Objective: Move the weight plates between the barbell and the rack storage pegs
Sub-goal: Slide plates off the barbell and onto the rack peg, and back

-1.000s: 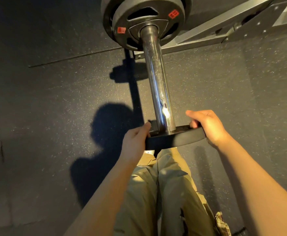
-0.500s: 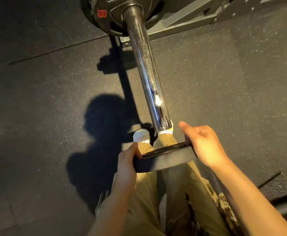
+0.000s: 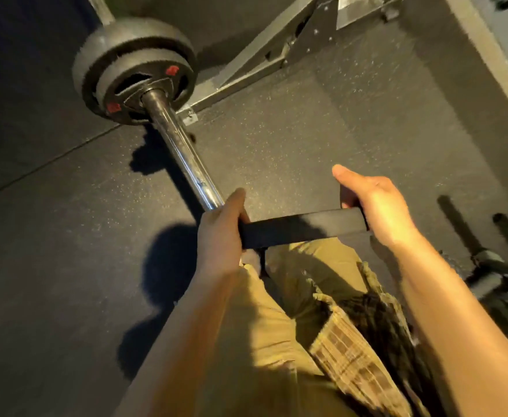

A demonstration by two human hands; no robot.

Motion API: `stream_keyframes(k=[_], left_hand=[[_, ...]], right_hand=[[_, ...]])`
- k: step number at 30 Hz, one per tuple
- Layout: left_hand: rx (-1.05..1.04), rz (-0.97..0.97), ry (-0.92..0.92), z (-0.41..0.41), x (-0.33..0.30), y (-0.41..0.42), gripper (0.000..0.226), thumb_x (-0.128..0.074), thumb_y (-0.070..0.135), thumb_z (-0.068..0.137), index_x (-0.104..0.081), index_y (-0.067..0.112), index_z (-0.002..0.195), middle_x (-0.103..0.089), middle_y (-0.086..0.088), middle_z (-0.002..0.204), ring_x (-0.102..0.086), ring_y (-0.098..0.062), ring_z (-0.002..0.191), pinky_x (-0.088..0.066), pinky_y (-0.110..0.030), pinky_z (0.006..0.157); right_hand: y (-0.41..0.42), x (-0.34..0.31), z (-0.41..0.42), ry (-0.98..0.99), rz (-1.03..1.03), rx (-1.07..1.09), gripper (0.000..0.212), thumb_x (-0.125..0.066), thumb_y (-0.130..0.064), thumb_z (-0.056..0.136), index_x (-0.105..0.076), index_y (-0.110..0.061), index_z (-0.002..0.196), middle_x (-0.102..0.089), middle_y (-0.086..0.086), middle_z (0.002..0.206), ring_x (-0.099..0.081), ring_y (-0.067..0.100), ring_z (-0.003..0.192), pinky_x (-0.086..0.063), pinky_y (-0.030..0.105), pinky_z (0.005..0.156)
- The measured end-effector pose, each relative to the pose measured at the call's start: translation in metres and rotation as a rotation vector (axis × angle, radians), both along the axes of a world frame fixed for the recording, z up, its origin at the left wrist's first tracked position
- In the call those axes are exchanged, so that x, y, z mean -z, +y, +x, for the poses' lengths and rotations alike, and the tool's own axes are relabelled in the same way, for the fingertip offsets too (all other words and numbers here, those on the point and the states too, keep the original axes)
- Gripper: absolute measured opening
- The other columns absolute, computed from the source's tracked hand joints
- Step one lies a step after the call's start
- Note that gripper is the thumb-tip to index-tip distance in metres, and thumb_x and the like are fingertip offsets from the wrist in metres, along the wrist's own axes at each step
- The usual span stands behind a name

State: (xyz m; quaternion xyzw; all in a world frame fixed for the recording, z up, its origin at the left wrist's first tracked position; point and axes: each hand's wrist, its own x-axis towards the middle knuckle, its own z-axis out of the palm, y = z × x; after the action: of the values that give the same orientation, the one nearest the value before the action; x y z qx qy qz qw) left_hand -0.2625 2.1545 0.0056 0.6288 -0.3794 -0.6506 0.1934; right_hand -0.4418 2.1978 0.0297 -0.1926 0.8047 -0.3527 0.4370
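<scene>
I hold a black weight plate (image 3: 302, 228) edge-on in front of my waist. My left hand (image 3: 221, 236) grips its left rim and my right hand (image 3: 376, 210) grips its right rim. The plate is off the chrome barbell sleeve (image 3: 182, 158), whose bare end sits just behind my left hand. Further up the sleeve, two black plates with red labels (image 3: 135, 73) remain loaded, a smaller one in front of a larger one.
The grey steel rack base (image 3: 264, 55) runs across the dark rubber floor (image 3: 306, 130) behind the bar. Black storage pegs or bars (image 3: 487, 251) lie low at the right edge. My legs in khaki trousers fill the lower middle.
The plate has come off the end of the sleeve and moved to the right of it. My view has swung, so the loaded plates now show further down in the frame.
</scene>
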Motion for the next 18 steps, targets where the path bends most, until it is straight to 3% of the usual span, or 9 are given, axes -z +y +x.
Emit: stream_keyframes(k=[4,8,11,14,18], left_hand=[[0.057,-0.109,0.033,-0.055,-0.042,-0.04,0.053,-0.055,0.06,0.075,-0.048,0.023,0.038,-0.041,0.005,0.048,-0.041,-0.019,0.054,-0.035,-0.041,0.069],[0.218,-0.304,0.08,-0.141,-0.098,-0.082,0.063,-0.056,0.068,0.072,-0.038,0.02,0.036,-0.034,0.003,0.044,-0.033,-0.018,0.048,-0.028,-0.037,0.066],[0.309,-0.452,0.138,-0.223,-0.145,-0.104,0.073,-0.058,0.081,0.06,-0.038,0.011,0.055,-0.028,-0.008,0.061,-0.028,-0.02,0.059,-0.022,-0.036,0.066],[0.415,-0.62,0.24,-0.313,-0.185,-0.122,0.084,-0.054,0.078,0.067,-0.031,-0.003,0.057,-0.027,-0.008,0.061,-0.026,-0.02,0.058,-0.022,-0.031,0.059],[0.361,-0.886,0.248,-0.391,-0.221,-0.133,0.07,-0.051,0.071,0.076,-0.03,0.01,0.049,-0.027,-0.006,0.053,-0.026,-0.016,0.05,-0.02,-0.028,0.05]], right_hand=[[-0.007,-0.042,-0.046,-0.157,-0.138,0.163,0.049,-0.066,-0.04,0.079,-0.041,-0.017,0.044,-0.032,-0.002,0.046,-0.029,0.011,0.041,-0.024,0.026,0.045],[-0.023,-0.09,-0.119,-0.216,-0.288,0.244,0.044,-0.066,-0.05,0.06,-0.039,-0.019,0.043,-0.031,0.001,0.049,-0.029,0.012,0.042,-0.022,0.029,0.047],[-0.036,-0.128,-0.198,-0.159,-0.416,0.253,0.047,-0.07,-0.05,0.059,-0.037,-0.021,0.041,-0.029,-0.003,0.047,-0.027,0.011,0.041,-0.021,0.029,0.047],[-0.041,-0.168,-0.285,-0.095,-0.541,0.302,0.051,-0.078,-0.046,0.062,-0.036,-0.02,0.048,-0.03,-0.002,0.049,-0.028,0.012,0.044,-0.02,0.03,0.05],[-0.059,-0.214,-0.363,-0.04,-0.657,0.276,0.045,-0.075,-0.043,0.063,-0.043,-0.023,0.038,-0.038,-0.006,0.046,-0.034,0.01,0.042,-0.025,0.027,0.049]])
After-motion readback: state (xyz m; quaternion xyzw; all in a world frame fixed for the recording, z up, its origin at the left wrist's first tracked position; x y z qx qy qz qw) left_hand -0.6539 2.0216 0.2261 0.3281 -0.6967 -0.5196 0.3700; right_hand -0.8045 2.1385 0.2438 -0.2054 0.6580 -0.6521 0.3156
